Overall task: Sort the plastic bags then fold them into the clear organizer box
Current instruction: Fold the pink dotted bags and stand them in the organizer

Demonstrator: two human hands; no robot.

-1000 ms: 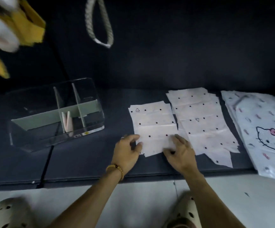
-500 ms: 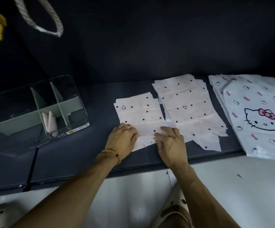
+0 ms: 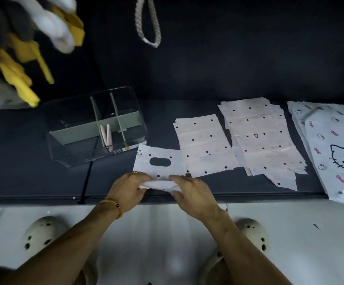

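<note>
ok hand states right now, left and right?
Left hand: closed on the near edge of the dotted bag.
Right hand: closed on the same bag's near edge, rolling or folding it.

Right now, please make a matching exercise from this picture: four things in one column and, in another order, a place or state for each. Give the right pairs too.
Things:
1. Organizer box
2. Cat-print bags
3. Dotted bag
4. Rope loop

Places or states:
A. Hangs above the mat
B. Far right of the mat
C. Gripped by the left hand and the right hand
D. Holds two folded bags

Pairs: 1-D, 2-B, 3-C, 4-A
</note>
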